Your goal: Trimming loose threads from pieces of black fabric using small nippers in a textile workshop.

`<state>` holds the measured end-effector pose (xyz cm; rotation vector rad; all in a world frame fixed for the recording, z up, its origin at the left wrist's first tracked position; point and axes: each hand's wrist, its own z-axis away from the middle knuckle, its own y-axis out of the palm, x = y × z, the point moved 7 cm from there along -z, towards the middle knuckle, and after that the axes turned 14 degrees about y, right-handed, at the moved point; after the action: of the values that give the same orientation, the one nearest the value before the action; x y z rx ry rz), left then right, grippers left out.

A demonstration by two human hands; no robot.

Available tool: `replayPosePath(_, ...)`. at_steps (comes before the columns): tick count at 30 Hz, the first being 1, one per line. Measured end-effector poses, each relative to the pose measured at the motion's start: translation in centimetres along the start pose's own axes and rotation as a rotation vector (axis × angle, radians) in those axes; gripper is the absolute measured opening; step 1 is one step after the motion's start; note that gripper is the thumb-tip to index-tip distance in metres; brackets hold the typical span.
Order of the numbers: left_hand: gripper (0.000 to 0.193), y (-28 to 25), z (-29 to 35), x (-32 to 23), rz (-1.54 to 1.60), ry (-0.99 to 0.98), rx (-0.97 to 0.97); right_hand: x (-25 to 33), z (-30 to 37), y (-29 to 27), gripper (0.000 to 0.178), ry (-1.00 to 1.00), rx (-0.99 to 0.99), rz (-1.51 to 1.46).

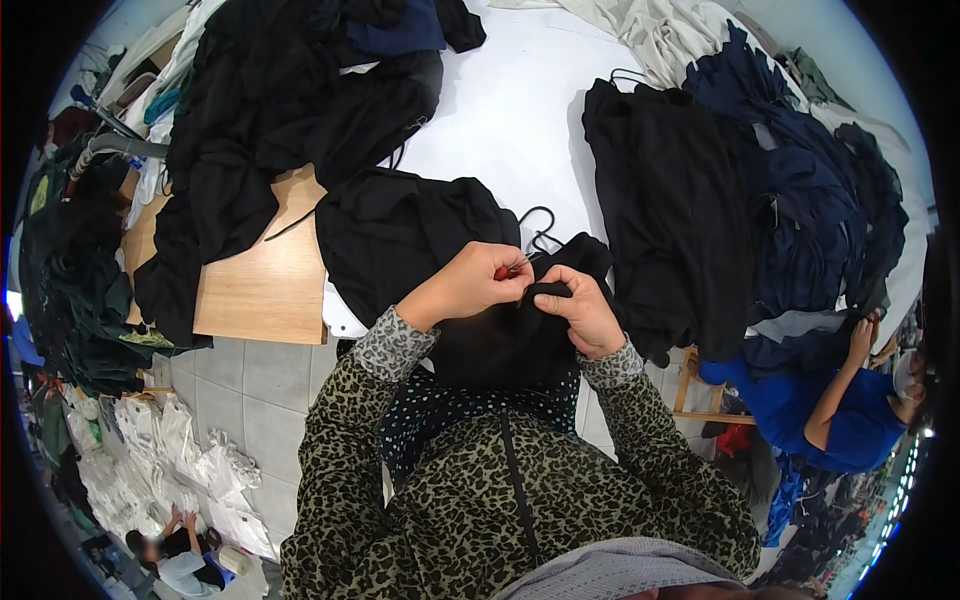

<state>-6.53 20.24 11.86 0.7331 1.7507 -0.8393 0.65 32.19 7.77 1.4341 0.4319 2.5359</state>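
My left hand (pixel 470 285) is closed around a small red-handled tool (pixel 502 272) with a thin metal tip; its exact kind is partly hidden by my fingers. Close beside it, my right hand (pixel 588 315) pinches a gathered edge of a black garment (pixel 490 350) between thumb and fingers. The tool's tip is near that edge, but I cannot tell whether it touches. The garment hangs over the table's near edge onto my lap. Black cord loops (pixel 540 222) stick out just beyond my hands. Another spread of black cloth (pixel 410 215) lies to the left of them.
A white table (pixel 510 100) stretches ahead, with a wooden board (pixel 260 285) at left. Black garments (pixel 290 110) heap at far left; more black garments (pixel 670 210) and navy ones (pixel 800 190) lie right. A co-worker in blue (pixel 840 400) handles cloth at right.
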Motion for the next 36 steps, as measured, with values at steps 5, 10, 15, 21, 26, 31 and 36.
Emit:
replayPosePath(5,0.012,-0.2,0.2,-0.4,-0.045,0.05,-0.055,0.1,0.0,0.0,0.016,-0.023,-0.019,0.022)
replayPosePath(10,0.012,0.4,-0.1,-2.4,-0.415,0.269,0.055,0.3,0.1,0.4,0.017,-0.036,-0.03,0.131)
replayPosePath(15,0.014,0.3,-0.2,-2.2,-0.366,0.226,0.02,0.4,0.1,0.2,0.016,-0.069,-0.036,0.108)
replayPosePath(21,0.013,0.0,0.1,-0.8,-0.177,0.12,-0.04,0.4,0.1,0.0,0.016,-0.036,-0.03,0.076)
replayPosePath(26,0.012,-0.1,0.2,-1.8,-0.25,0.216,-0.023,0.2,0.0,0.0,0.017,-0.01,-0.009,0.03)
replayPosePath(31,0.01,-0.1,0.3,-1.9,-0.35,0.253,-0.051,0.5,0.2,0.2,0.017,-0.057,-0.012,0.043)
replayPosePath(36,0.013,-1.2,1.1,-1.3,-0.211,0.112,-0.203,0.5,0.1,0.0,0.016,-0.072,0.024,0.019)
